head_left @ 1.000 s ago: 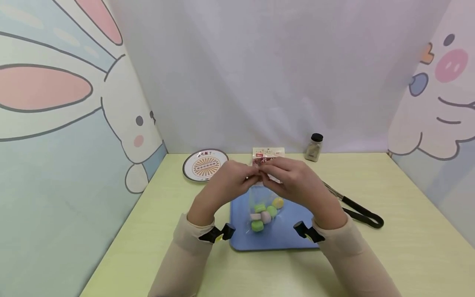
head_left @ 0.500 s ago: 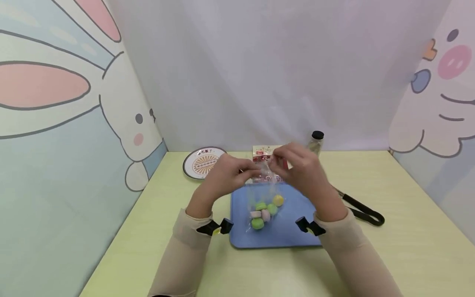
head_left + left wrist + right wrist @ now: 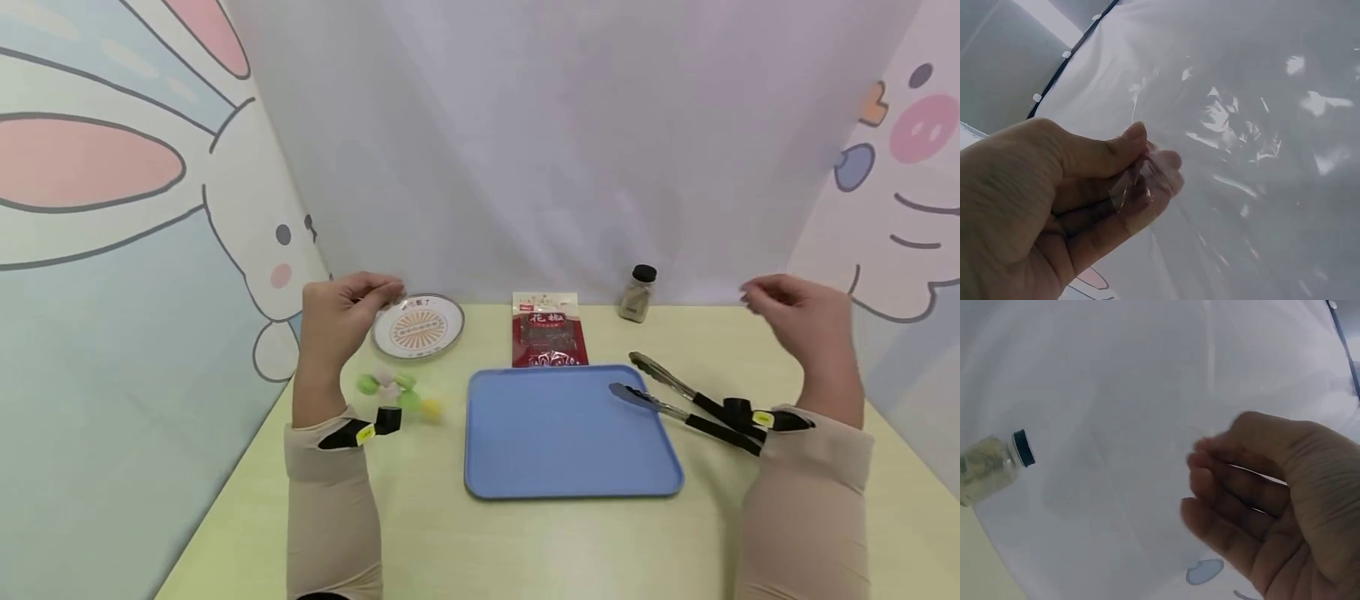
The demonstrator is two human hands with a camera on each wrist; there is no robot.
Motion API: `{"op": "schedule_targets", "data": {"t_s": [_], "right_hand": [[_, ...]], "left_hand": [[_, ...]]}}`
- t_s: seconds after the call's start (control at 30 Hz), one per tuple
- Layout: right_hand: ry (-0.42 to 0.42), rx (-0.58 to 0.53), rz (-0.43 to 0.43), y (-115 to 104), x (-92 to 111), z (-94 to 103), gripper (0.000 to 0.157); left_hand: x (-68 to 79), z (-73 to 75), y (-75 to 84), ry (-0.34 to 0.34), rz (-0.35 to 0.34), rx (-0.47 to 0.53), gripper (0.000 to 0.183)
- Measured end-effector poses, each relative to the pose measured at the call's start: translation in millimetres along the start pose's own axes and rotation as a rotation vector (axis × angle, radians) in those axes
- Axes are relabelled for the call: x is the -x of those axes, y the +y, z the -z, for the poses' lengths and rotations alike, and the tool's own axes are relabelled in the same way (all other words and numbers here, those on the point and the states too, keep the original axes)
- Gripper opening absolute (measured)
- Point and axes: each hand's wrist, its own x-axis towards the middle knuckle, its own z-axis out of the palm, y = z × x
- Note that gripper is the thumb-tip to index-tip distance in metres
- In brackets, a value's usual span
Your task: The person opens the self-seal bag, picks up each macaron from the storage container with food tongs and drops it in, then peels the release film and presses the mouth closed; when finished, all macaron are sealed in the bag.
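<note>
My left hand (image 3: pixel 333 333) is raised at the left and pinches the gathered top of a clear plastic bag (image 3: pixel 1135 181). Blurred green, pale pink and yellow macarons (image 3: pixel 408 400) hang below the hand inside the bag, left of the blue tray (image 3: pixel 570 433). On the far right my right hand (image 3: pixel 806 321) is raised, thumb and forefinger brought together. A faint bit of clear film (image 3: pixel 1195 432) shows at its fingertips, and the other fingers are bent.
A patterned plate (image 3: pixel 420 327) lies behind the macarons. Behind the tray is a red spice packet (image 3: pixel 550 332), and farther right a black-capped jar (image 3: pixel 636 296). Black-handled tongs (image 3: pixel 678 408) lie with one tip over the tray's right edge, near the right forearm.
My hands have drawn far apart from above the tray. The left carried the bag of macarons off to the left; the right moved away to the right, uncovering the packet and tongs.
</note>
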Motion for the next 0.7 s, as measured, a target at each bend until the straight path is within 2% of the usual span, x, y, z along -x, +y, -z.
{"op": "schedule_targets", "data": {"t_s": [0.07,0.1,0.27,0.33,0.43,0.5,0.57,0.63,0.7], "right_hand": [[-0.228,0.043,0.104,-4,1,-9.1,0.035],[-0.314,0.052,0.153,-8,1,-18.3,0.034],[-0.675,0.026,0.322,-38,3,-80.7,0.023],[-0.804,0.002,0.332,-46,6,-103.4,0.020],[-0.975,0.005,0.284,-50,12,-127.0,0.015],[-1.059,0.030,0.220,-51,16,-134.0,0.016],[-1.110,0.074,0.172,-51,18,-135.2,0.020],[-1.132,0.096,0.137,-52,19,-132.1,0.028],[-1.113,0.105,0.133,-54,19,-126.9,0.031]], "left_hand": [[0.4,0.1,-1.2,-0.035,-0.015,-0.047,0.006],[0.4,-0.4,-1.5,-0.047,-0.026,-0.063,0.006],[-0.6,-3.2,5.2,-0.030,-0.102,-0.078,0.006],[-1.3,-5.2,9.9,-0.022,-0.144,-0.057,0.006],[-2.0,-12.4,18.1,-0.026,-0.214,-0.023,0.006],[-2.3,-17.9,24.9,-0.034,-0.267,-0.017,0.006],[-1.8,-23.3,32.4,-0.038,-0.320,-0.033,0.006],[-0.6,-26.8,41.4,-0.043,-0.380,-0.071,0.007],[1.1,-29.7,50.3,-0.030,-0.430,-0.106,0.007]]}}
